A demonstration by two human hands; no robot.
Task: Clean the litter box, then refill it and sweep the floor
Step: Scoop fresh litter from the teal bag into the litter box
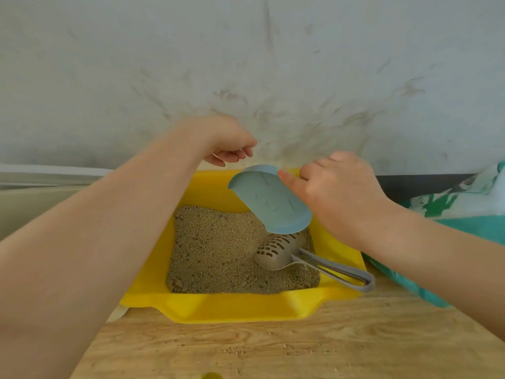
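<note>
A yellow litter box (218, 306) stands on the wooden floor against a scratched wall, filled with brownish litter (216, 250). A grey slotted scoop (284, 251) lies in the litter at the right, its handle resting over the box's right rim. My right hand (338, 195) grips a light blue holder (269, 199) and keeps it tilted above the box's far right part. My left hand (226, 140) hovers above the far rim with loosely curled fingers, holding nothing.
A teal and white litter bag (464, 214) lies to the right of the box. The wall (246, 64) rises directly behind. A few litter grains (284, 350) are scattered on the wooden floor (273, 348) in front. A pale ledge (41, 187) runs at the left.
</note>
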